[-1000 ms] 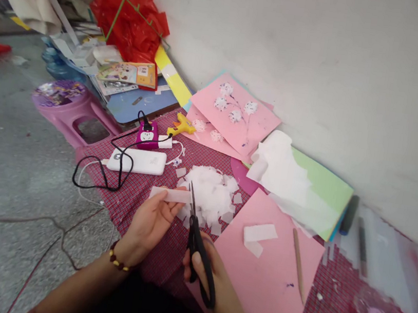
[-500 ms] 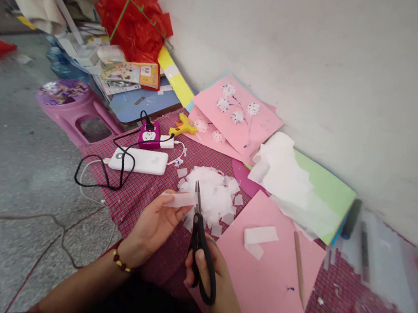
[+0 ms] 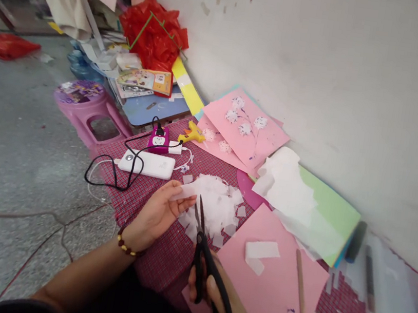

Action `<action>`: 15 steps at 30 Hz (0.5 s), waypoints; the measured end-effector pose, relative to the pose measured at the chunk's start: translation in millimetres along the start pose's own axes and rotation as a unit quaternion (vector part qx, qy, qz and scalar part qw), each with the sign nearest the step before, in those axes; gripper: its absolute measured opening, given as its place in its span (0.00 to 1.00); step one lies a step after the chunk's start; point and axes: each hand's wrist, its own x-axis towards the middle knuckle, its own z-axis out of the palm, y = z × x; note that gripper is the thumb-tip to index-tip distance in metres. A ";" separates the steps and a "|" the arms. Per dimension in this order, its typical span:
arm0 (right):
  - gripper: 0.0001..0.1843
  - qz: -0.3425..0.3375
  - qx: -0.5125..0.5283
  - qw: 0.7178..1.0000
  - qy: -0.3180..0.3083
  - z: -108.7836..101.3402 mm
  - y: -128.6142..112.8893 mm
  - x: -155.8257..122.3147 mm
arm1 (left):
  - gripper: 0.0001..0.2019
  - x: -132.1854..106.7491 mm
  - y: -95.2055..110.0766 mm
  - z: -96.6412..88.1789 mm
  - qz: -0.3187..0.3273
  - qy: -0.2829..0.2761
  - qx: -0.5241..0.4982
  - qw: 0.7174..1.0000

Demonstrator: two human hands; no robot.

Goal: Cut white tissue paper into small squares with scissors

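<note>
Between the thumb and fingers of my left hand [image 3: 160, 212] is a strip of thin white paper [image 3: 184, 191]. My right hand [image 3: 219, 287] grips black-handled scissors [image 3: 200, 238], their blades slightly parted and pointing up beside the strip's end. The blades appear apart from the strip. Just beyond both hands lies a heap of small white paper pieces [image 3: 215, 206] on the red checked tablecloth [image 3: 158, 253]. To the right, a folded white paper strip [image 3: 262, 254] and a brown pencil-like stick [image 3: 301, 288] rest on a pink sheet [image 3: 269, 305].
A white power bank [image 3: 153, 165], a black cable, a magenta socket block [image 3: 159, 140] and a yellow glue gun [image 3: 192, 132] lie at the left. Pink cards with white paper flowers [image 3: 246, 125] lean near the wall. White tissue sheets [image 3: 286, 183] cover green paper [image 3: 336, 208]. A pink stool [image 3: 91, 111] stands beyond.
The scissors have drawn back down and right from the strip, and their blades are a little wider apart. My left hand still holds the strip, which looks shorter. The whole view has shifted.
</note>
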 end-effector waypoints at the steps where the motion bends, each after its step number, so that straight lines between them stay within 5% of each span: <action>1: 0.25 -0.011 -0.014 1.000 -0.004 0.5 -1.7 0.1 | 0.06 -0.8 -0.8 0.2 -0.009 -0.006 0.010 1.000; 9: 0.33 -0.011 -0.044 0.999 0.024 5.1 1.4 11.1 | 0.05 -5.2 -12.1 -6.3 -0.052 -0.026 0.048 0.997; 15: 0.25 -0.027 -0.037 0.999 0.028 7.8 2.9 13.3 | 0.04 -4.7 -15.0 -4.2 -0.059 -0.024 0.045 0.997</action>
